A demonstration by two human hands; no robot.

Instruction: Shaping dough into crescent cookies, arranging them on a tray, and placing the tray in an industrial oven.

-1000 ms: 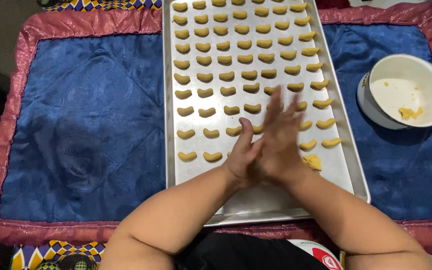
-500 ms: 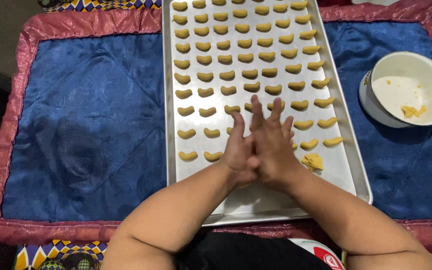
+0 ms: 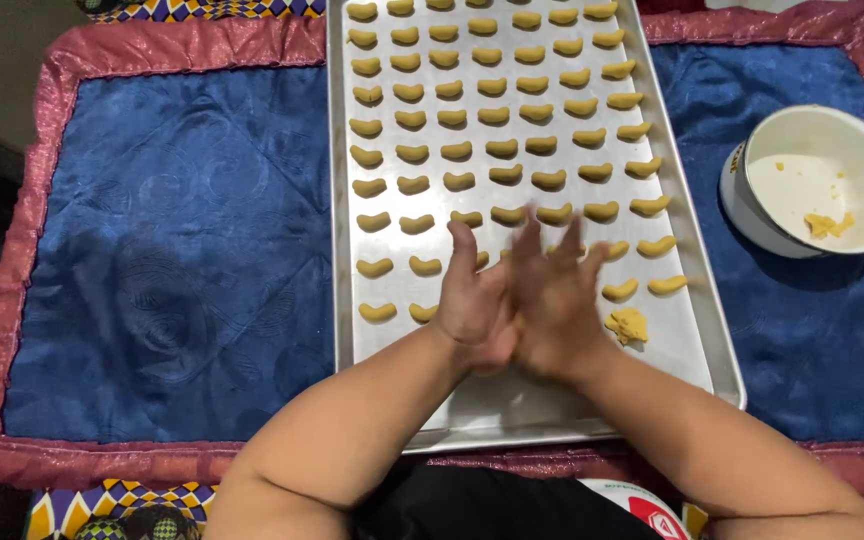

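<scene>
Head view: the left hand (image 3: 472, 300) and right hand (image 3: 552, 300) are pressed palm to palm above the near end of the metal tray (image 3: 532, 405), fingers fanned and blurred. Whatever is rolled between them is hidden. Shaped dough crescents (image 3: 457, 150) are laid in rows just beyond; these could be flattened if the hands dipped lower. A loose dough lump (image 3: 629, 325) lies beside the right wrist.
</scene>
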